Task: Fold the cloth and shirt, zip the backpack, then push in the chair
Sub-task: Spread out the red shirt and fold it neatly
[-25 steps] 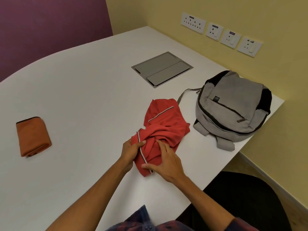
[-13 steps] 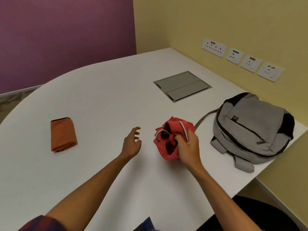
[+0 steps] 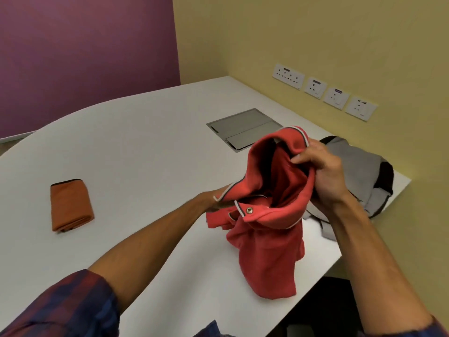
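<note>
Red shirt point(image 3: 269, 251) held up over the tabletop point(image 3: 136, 147).
Right hand point(image 3: 323, 176) grip pinches the collar; left hand point(image 3: 213, 203) hidden behind fabric, grip undeterminable.

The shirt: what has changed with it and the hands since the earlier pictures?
The shirt went from bunched on the table to lifted and hanging open. The right hand grips its collar; the left hand, free half a second ago, is now hidden behind it. The cloth stays folded and the backpack stays put.
</note>
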Action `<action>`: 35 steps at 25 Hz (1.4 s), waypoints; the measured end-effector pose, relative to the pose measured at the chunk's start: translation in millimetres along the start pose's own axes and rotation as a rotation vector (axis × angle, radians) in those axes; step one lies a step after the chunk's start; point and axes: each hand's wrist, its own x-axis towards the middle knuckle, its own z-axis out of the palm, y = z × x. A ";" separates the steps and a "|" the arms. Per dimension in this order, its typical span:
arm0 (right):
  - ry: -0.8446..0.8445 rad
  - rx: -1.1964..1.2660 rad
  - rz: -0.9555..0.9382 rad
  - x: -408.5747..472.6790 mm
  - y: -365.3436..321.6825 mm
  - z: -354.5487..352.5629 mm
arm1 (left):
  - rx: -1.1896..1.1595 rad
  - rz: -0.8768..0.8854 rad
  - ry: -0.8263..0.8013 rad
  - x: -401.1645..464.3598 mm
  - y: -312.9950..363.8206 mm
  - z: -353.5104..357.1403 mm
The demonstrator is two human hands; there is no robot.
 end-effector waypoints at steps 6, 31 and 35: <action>-0.023 -0.228 0.041 30.8 30.3 -7.4 | -0.243 0.083 0.136 7.7 6.4 -10.0; 0.311 -0.569 -0.244 88.2 105.0 -4.5 | 0.328 0.379 0.756 -83.0 4.8 -189.0; 0.281 -0.819 -0.417 94.2 70.7 -31.9 | 0.077 0.485 0.686 -77.7 6.4 -168.3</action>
